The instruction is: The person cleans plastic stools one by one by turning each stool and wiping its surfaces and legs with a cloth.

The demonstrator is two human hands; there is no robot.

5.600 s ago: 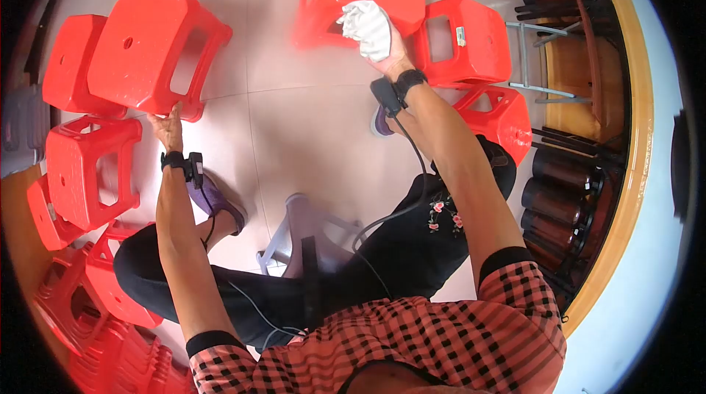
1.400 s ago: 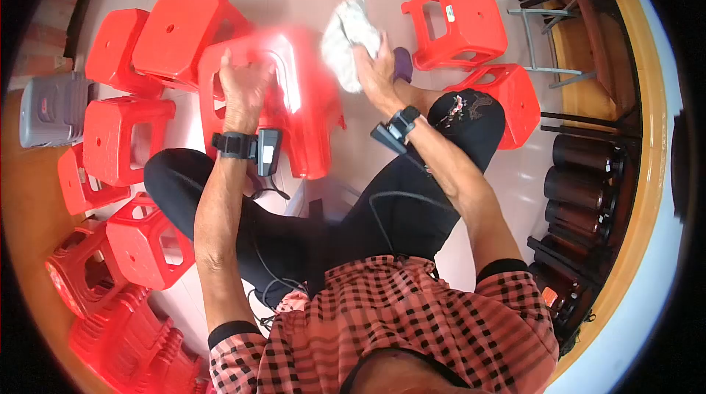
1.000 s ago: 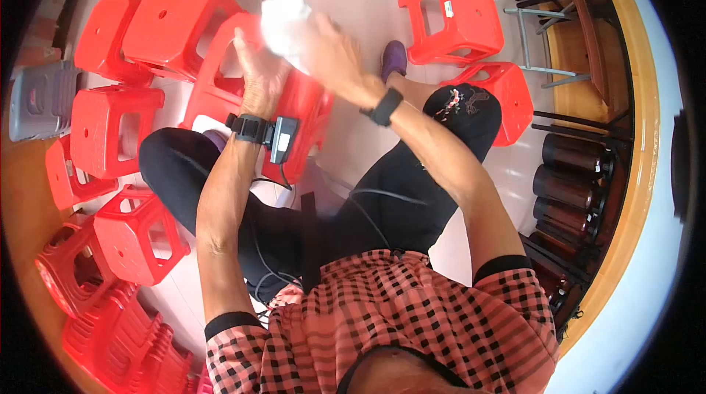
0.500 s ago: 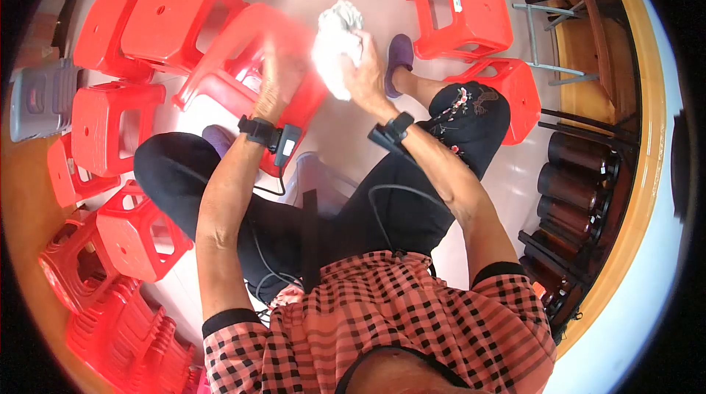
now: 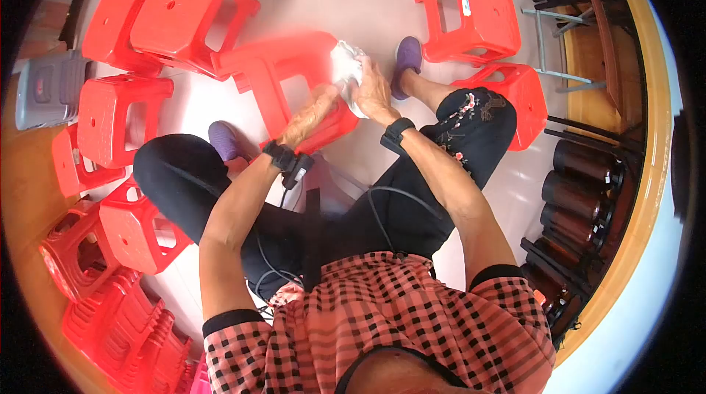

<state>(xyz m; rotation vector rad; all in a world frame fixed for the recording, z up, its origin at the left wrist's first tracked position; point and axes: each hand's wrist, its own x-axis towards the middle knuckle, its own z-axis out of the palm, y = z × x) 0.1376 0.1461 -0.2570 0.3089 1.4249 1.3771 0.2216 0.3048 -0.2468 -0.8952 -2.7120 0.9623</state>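
Note:
A red plastic stool (image 5: 268, 92), slightly blurred, is tilted on its side in front of my knees, its legs pointing left. My left hand (image 5: 318, 111) grips the stool near its right end, fingers wrapped over an edge beside the opening. My right hand (image 5: 371, 90) is closed on a crumpled white cloth (image 5: 346, 69), which lies against the seat end of the stool. The two hands are close together, with the cloth between the right fingers and the red plastic.
Several red stools (image 5: 176, 15) stand at the left, above a nested stack (image 5: 125, 328). Two more (image 5: 482, 19) stand at the right. Grey plastic boxes (image 5: 51, 92) sit far left. Dark cylinders (image 5: 577, 192) and a metal-legged folding item (image 5: 544, 48) line the right wall.
The held stool has turned and shifted right and tilted further. My left hand has moved right along it. My right hand has brought the cloth down against the seat end.

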